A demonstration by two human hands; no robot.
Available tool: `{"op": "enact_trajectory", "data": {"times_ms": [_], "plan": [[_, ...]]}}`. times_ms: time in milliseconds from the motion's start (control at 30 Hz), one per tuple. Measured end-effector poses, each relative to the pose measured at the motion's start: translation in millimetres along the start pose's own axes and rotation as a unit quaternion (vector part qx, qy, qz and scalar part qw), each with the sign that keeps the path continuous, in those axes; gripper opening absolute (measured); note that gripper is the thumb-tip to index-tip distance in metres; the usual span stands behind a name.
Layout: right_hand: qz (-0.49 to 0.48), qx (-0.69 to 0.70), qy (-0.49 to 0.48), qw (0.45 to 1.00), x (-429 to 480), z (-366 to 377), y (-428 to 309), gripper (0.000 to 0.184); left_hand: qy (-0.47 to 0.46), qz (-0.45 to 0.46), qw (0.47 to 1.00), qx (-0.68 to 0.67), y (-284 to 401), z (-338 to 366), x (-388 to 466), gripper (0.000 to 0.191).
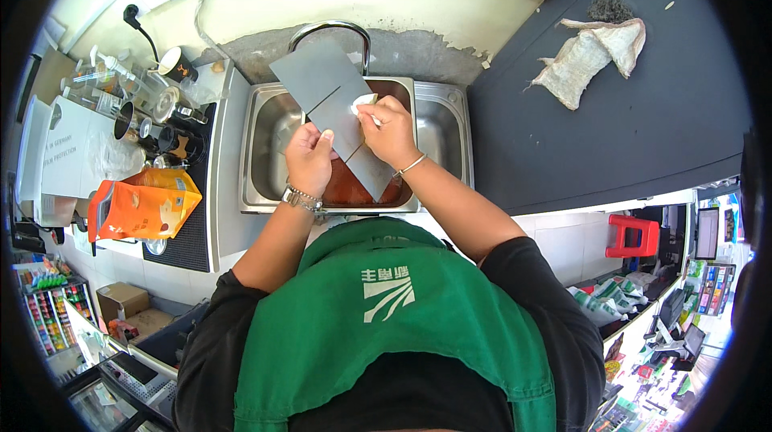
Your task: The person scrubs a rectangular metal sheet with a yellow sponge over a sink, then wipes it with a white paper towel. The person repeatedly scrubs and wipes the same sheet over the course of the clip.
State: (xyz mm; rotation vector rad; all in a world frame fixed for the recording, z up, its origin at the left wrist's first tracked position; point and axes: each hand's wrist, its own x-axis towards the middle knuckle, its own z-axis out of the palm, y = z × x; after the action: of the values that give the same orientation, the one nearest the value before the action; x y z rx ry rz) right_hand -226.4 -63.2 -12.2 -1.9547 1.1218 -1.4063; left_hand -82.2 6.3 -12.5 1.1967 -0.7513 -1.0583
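A flat grey metal panel (325,79) with two dark slots slants over the sink. My left hand (310,155) grips its left edge, thumb on the upper face. My right hand (389,130) pinches a small white pad or cloth (363,101) against the panel's face near its right edge. Below the panel lies a reddish-brown tray or basin (344,182), set in the stainless steel double sink (274,112). The panel hides much of this basin. Behind it arches a chrome faucet (329,24), its lower part covered by the panel.
On the left counter stand a paper cup (175,64), jars, plastic bottles and an orange pouch (148,206). A grey-white rag (582,64) and a steel wool scrubber (609,8) lie on the dark right counter (603,142). A red stool (633,236) is at lower right.
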Motion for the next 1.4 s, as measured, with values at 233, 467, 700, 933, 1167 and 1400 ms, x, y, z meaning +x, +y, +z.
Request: {"op": "enact_trajectory", "data": {"times_ms": [233,467,700,933,1167,1400], "plan": [[-0.093,0.04,-0.056,0.993,-39,8,-29,0.013,0.047,0.022,0.999,-0.009,-2,4,-5,0.007],[-0.034,-0.017,0.003,0.999,-13,-2,-4,0.013,0.039,0.035,0.999,0.011,-1,0,-5,0.003],[-0.043,-0.03,0.048,0.997,12,-2,8,0.019,0.032,0.034,0.999,0.015,4,5,-8,0.005],[-0.149,-0.034,-0.022,0.988,47,-10,8,0.029,-0.009,0.041,0.997,0.063,0,-6,-3,0.003],[-0.206,-0.067,-0.164,0.962,28,-35,27,0.032,0.053,0.055,0.997,0.01,5,-19,11,0.01],[-0.165,-0.031,-0.174,0.97,-19,-39,37,0.033,0.075,0.046,0.996,0.008,20,-31,15,0.012]]}}
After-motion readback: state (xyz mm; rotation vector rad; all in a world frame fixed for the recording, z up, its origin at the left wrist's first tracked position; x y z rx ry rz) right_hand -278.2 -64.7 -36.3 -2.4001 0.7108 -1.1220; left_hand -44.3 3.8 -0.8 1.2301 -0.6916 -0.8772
